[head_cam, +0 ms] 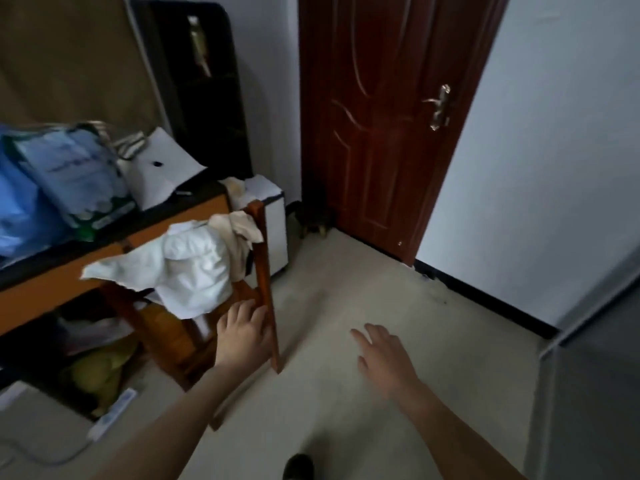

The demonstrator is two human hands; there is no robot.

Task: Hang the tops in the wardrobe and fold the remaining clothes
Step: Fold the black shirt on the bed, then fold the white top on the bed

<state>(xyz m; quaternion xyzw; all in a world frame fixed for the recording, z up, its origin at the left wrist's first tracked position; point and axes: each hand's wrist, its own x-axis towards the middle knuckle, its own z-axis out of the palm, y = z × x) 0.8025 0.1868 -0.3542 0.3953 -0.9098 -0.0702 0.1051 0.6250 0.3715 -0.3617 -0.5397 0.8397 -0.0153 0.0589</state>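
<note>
Clothes (194,271) sit in a white heap draped over the back of a wooden chair (265,258), with a beige piece (239,226) bunched at the upper right, by the top of the chair's post. The heap's long axis runs from a loose flap at lower left up toward that post. The chair stands just in front of a desk (69,275) loaded with bags. Left hand (242,336) is low on the chair frame, directly beneath the heap's hanging lower edge; its fingers (258,311) lie nearly straight against the wood, touching rather than plainly clamped, and the thumb is hidden. Nothing is held in it. Right hand (384,358) hangs over bare floor (346,289), fingers spread and apart, empty, well to the right of the chair. So the clothes lie up and slightly left from the left hand, near, and up and far left from the right hand. Left is clearly the nearer one. Judgement: sorting has not begun and nothing is hung or folded yet; the next reach likely goes upward from the frame into the white heap, left hand first, right crossing in to help lift. A wardrobe cannot be told with certainty from this view; a closed door (381,133) stands at the back. Risk: pulling one piece may drag the whole heap off the chair.
</note>
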